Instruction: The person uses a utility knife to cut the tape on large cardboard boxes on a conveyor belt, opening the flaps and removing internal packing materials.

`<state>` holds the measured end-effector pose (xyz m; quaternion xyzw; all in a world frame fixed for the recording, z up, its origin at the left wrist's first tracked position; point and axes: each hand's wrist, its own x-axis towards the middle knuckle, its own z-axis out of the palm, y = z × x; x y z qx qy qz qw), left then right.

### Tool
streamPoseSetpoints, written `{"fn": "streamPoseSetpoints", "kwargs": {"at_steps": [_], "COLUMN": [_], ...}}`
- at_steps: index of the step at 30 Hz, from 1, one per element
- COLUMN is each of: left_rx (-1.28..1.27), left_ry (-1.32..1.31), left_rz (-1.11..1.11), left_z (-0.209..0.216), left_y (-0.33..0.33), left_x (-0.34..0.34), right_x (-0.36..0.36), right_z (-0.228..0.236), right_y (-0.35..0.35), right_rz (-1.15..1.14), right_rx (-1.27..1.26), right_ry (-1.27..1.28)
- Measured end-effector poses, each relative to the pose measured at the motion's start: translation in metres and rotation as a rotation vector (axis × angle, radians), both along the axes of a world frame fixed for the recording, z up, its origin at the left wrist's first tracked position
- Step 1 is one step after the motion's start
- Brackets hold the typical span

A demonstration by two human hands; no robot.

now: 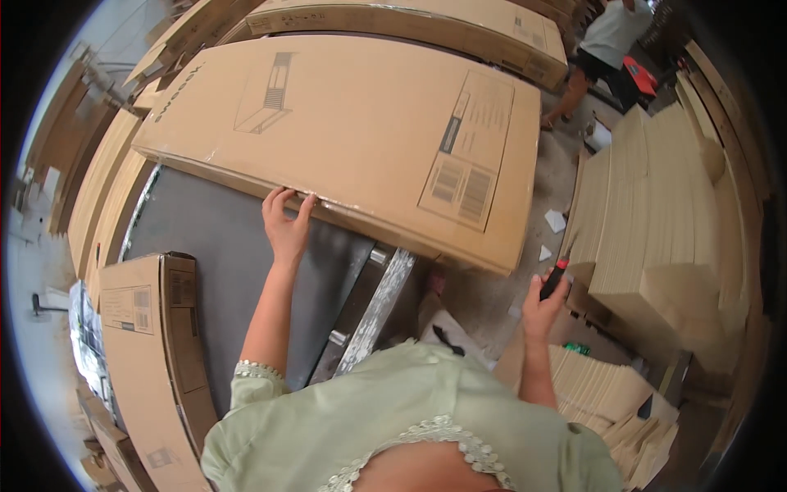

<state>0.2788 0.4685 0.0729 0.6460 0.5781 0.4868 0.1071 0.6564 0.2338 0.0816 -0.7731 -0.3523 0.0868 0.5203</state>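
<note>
A long flat cardboard box (352, 123) with a line drawing and a printed label lies across a dark conveyor belt (238, 221), its right end jutting past the metal side rail (377, 312). My left hand (287, 225) grips the box's near edge, fingertips and thumb bent against it. Off to the right of the box, my right hand (543, 307) is closed around a screwdriver (555, 279) with a black and red handle. Its thin shaft points up and away from me, touching nothing.
Another long box (152, 361) stands at the left on the belt. A further box (410, 29) lies beyond the large one. Stacked cardboard sheets (656, 213) rise at the right, with more sheets (602, 394) near my right forearm. A person (611, 41) is at the far right.
</note>
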Motion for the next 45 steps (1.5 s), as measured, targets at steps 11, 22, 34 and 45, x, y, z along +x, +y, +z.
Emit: {"fn": "streamPoseSetpoints", "kwargs": {"at_steps": [11,22,34,45], "left_rx": [0.048,0.058,0.099,-0.148], "left_ry": [0.315,0.23,0.603,0.454], "left_rz": [0.034,0.027,-0.1,-0.123], "left_z": [-0.012,-0.023,-0.038,-0.024], "left_y": [-0.024,0.021,0.082,0.098], "left_x": [-0.007,0.074,-0.048,-0.077], "right_x": [-0.025,0.097,-0.199,-0.277], "right_z": [-0.02,-0.054,0.068,0.056], "right_y": [0.061,0.165,0.358,0.386], "right_rz": [0.205,0.303,1.034,1.192], "right_rx": [0.201,0.156,-0.448,-0.485], "right_ry": [-0.482,-0.282,-0.528,-0.911]}}
